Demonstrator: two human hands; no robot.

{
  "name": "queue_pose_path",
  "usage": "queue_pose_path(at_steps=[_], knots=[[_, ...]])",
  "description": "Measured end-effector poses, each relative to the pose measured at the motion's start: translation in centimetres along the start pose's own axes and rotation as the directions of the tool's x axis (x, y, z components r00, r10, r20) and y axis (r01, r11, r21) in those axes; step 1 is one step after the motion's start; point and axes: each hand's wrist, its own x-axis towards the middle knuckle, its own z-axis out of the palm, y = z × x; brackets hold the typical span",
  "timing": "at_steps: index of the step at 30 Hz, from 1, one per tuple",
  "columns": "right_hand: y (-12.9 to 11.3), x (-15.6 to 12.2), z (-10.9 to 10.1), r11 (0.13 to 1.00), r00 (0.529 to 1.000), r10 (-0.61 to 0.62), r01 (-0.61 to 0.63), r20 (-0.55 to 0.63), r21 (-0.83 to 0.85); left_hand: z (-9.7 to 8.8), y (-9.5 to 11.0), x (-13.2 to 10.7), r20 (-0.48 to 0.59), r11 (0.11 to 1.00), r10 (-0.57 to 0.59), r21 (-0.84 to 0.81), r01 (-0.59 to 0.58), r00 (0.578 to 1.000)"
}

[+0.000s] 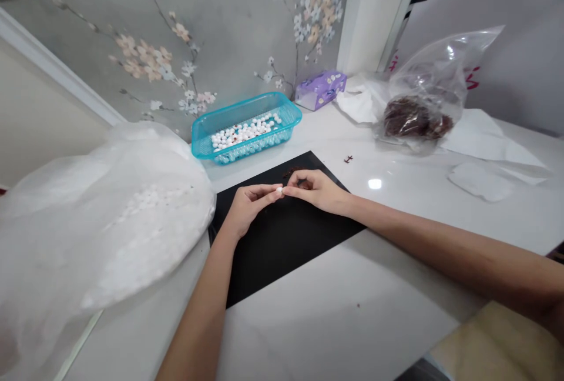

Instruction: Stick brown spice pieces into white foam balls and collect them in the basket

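White bead is held just above a black mat. The mat lies on a white table. A large white bag slumps at left. A clear bag of brown pieces sits back right. A turquoise basket of beads stands behind the mat. Left hand and right hand meet fingertip to fingertip, both pinching the bead.

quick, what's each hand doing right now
Left hand: closed, pinching a small white piece at its fingertips.
Right hand: closed, fingertips on the same small white piece.
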Motion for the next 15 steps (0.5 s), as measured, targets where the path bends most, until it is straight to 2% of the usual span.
queue_pose_path(at_steps=[4,7,11,15], knots=[[0.0,-0.1,0.1,0.996,0.998,-0.055,0.054,-0.010,-0.066,-0.3,-0.1,0.0,0.039,1.000,-0.011,-0.003,0.011,0.999],[-0.2,-0.1,0.0,0.998,1.000,-0.009,0.010,0.002,-0.065,-0.3,0.1,0.0,0.048,1.000,-0.003,-0.007,0.003,0.999],[-0.8,0.0,-0.2,0.994,0.995,0.100,-0.100,0.010,0.051,-0.1,0.4,0.0,0.072,1.000,0.003,-0.017,-0.002,0.997],[-1.0,0.0,-0.1,0.981,0.992,0.097,-0.081,-0.082,0.176,0.0,0.5,0.1,0.059,0.999,-0.017,-0.038,0.020,0.998]])
